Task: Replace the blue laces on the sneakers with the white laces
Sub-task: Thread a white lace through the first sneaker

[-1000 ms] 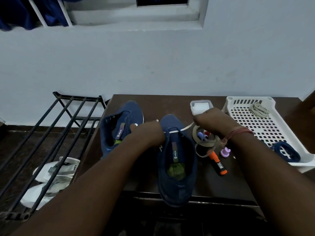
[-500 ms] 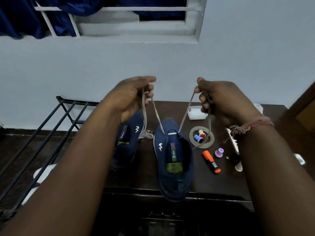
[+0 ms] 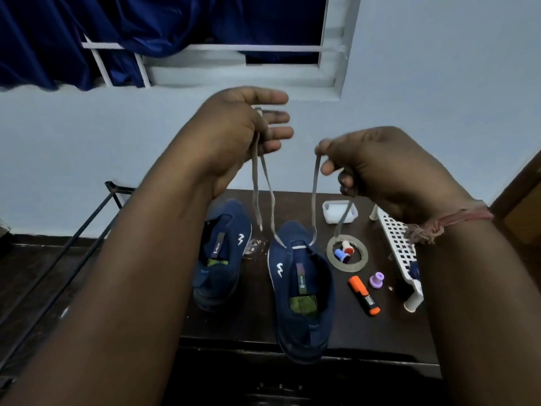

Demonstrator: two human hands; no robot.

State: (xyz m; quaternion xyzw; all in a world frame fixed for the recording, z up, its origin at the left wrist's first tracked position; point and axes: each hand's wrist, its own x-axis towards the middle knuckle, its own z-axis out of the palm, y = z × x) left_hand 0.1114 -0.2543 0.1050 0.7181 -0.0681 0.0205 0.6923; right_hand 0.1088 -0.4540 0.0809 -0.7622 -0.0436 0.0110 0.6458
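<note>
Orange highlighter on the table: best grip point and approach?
Pinch the orange highlighter across its barrel mid-length, from above. It lies flat on the table, long sides exposed; the purple cap sits near its upper end, so stay toward the middle.

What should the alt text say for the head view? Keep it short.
Two raised hands pull up both ends of a white flat shoelace threaded through the front eyelets of the nearer navy blue fabric sneaker: left hand, right hand. A second navy sneaker stands beside it on the dark wooden table.
</note>
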